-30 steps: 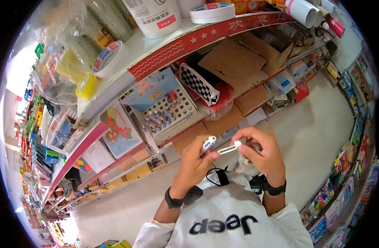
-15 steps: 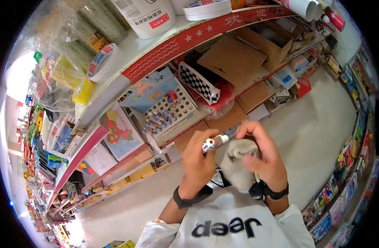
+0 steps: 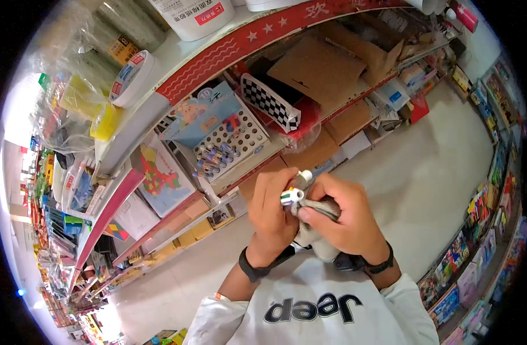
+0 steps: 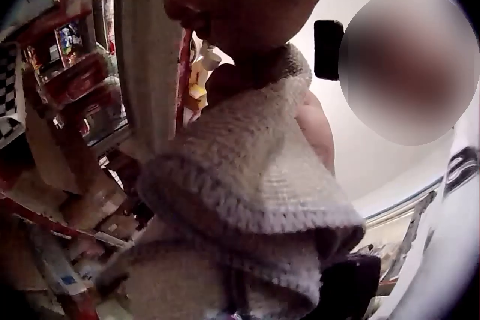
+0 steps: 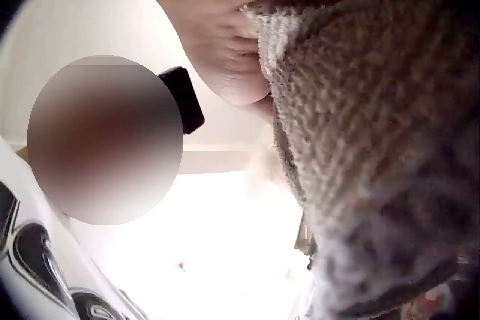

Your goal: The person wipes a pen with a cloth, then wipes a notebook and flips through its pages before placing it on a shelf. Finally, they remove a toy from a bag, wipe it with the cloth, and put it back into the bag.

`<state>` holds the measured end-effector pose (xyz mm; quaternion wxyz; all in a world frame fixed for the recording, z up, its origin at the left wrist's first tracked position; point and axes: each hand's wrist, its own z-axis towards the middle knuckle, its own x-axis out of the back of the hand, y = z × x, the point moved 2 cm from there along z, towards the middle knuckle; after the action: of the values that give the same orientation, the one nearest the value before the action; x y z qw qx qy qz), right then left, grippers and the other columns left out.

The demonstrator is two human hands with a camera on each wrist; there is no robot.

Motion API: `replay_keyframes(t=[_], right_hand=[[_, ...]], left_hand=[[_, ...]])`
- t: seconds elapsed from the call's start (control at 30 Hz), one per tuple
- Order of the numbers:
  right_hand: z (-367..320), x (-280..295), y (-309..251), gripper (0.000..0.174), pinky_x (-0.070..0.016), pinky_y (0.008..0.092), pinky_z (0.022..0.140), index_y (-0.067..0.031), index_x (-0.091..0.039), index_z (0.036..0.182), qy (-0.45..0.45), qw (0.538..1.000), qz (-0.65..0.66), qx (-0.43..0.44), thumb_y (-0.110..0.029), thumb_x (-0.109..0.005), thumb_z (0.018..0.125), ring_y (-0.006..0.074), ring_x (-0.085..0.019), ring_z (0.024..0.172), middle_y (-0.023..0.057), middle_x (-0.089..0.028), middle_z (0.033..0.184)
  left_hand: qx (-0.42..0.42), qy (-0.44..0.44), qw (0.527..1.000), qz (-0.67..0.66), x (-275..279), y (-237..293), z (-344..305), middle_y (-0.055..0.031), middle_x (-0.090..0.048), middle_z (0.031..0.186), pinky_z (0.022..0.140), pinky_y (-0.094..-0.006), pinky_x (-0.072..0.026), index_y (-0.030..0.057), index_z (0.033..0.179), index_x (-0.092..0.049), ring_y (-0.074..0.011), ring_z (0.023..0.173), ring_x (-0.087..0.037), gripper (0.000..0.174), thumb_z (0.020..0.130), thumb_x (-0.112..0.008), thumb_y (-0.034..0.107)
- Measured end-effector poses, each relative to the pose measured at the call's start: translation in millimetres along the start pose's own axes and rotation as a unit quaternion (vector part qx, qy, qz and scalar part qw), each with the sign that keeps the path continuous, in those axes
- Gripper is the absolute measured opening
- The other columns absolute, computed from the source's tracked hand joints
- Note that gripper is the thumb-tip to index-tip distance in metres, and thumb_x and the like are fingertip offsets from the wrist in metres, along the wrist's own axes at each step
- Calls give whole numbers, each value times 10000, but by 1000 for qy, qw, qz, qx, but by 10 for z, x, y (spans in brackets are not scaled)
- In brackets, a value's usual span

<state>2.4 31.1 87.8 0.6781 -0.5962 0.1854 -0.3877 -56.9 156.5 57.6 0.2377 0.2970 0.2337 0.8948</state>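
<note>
In the head view my left hand (image 3: 270, 204) grips a white pen-like tube (image 3: 291, 197) with coloured marks and a round open end. A second white rounded end (image 3: 305, 174) sticks out just beyond those fingers. My right hand (image 3: 351, 215) holds a bunched grey cloth (image 3: 318, 244), thumb pressed on its fold, right against the tube. The cloth (image 4: 232, 162) hangs with a stitched edge in the left wrist view. Its coarse weave (image 5: 367, 132) fills the right side of the right wrist view. The folds and fingers hide part of the tube.
Ahead on the shelf stands a display box (image 3: 217, 146) with several pens in its holes. A checkered pouch (image 3: 269, 102) lies beside it, near flat cardboard (image 3: 315, 72). Tape rolls (image 3: 131, 77) and a white tub (image 3: 197, 17) sit on the upper shelf.
The slim white clip-like piece pinched by my right hand a second ago no longer shows there. The right hand has brought the cloth left and up against the tube in my left hand.
</note>
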Motion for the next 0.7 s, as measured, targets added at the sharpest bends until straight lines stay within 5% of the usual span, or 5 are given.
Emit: replay_keyframes(t=[0.2,0.7], right_hand=[[-17,123,-54,207,-361,259,496,-24,-500,749,20,991,132,10,-156,-655,782,89,-444,555,55,-496,614],[-77,62,-79,236,-375,248,492,-31,-501,701,-4,989,122,-78,-174,-676,769,56,-463,554,41,-524,586]], left_hand=[[1,-6,1000,14,-3,30,10,-154,-546,814,545,-312,-453,-33,998,-582,-257,665,-562,318,688,-573,-102],[-64,5,995,70,-27,69,30,-137,-559,821,541,-310,-465,-27,1006,-600,-248,663,-575,361,645,-597,-31]])
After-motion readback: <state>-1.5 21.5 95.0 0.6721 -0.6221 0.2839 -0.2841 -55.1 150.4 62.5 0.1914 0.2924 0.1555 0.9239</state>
